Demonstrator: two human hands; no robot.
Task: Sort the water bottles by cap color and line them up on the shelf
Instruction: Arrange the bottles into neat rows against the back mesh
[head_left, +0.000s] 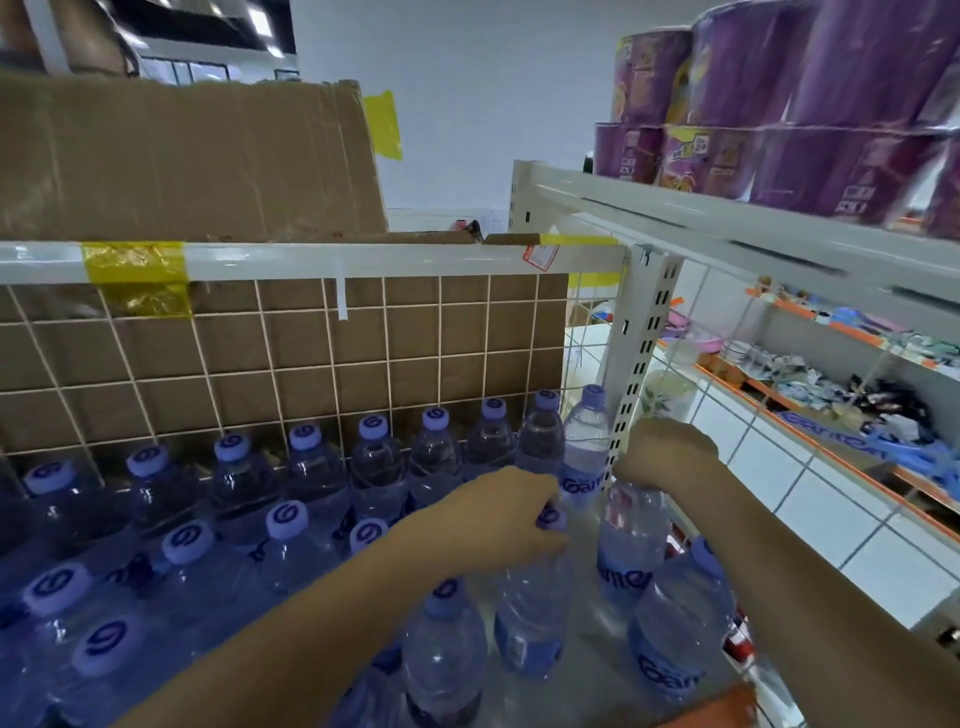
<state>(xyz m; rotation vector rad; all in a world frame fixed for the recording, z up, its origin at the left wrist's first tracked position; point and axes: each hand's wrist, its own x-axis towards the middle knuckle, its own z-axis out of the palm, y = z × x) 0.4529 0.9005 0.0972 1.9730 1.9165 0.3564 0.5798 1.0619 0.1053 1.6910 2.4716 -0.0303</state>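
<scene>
Several clear water bottles with pale purple caps stand on the shelf (592, 618); a back row (374, 457) runs along the wire grid. My left hand (498, 514) grips the top of one bottle (530, 613), its purple cap peeping out by my fingers. My right hand (670, 457) closes over the top of another bottle (631, 540) near the shelf's right post, hiding its cap. Two more bottles stand in front: one at centre (444, 654) and one at right (680, 629).
A wire grid (332, 364) backs the shelf, with cardboard boxes (182, 161) behind it. A white perforated post (639, 353) rises at the right. Purple packaged goods (779, 104) sit on the upper shelf. A further shelf with mixed goods (831, 374) lies at right.
</scene>
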